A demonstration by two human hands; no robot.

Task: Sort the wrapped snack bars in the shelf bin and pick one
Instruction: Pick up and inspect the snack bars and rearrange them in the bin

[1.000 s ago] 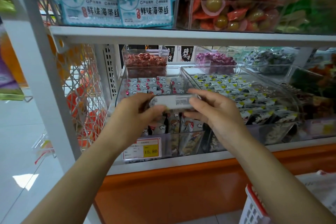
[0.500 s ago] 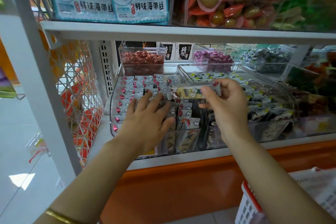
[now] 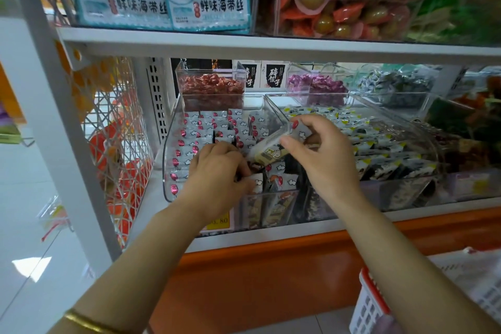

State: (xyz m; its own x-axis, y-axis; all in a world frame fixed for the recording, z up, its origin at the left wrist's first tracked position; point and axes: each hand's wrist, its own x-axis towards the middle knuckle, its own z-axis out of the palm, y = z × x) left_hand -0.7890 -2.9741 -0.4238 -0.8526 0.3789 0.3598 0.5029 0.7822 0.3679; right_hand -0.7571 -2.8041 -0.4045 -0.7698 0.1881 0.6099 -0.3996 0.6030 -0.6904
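White shop shelving [image 3: 271, 47] carries clear plastic bins of wrapped sweets. Both forearms reach up and forward from the near edge. The left hand [image 3: 217, 173] is palm-down inside the left bin [image 3: 169, 160], its fingers curled down among the upright wrapped snack bars [image 3: 198, 130]; whether they grasp one cannot be told. The right hand [image 3: 325, 152], wrist bent, pinches one snack bar [image 3: 267, 153] between thumb and forefinger. That bar is tilted, its lower end towards the left hand, above the bin's near right part, beside the divider. A gold bracelet [image 3: 86, 321] circles the left wrist. A white basket [image 3: 371, 304] with a red rim sits at near right.
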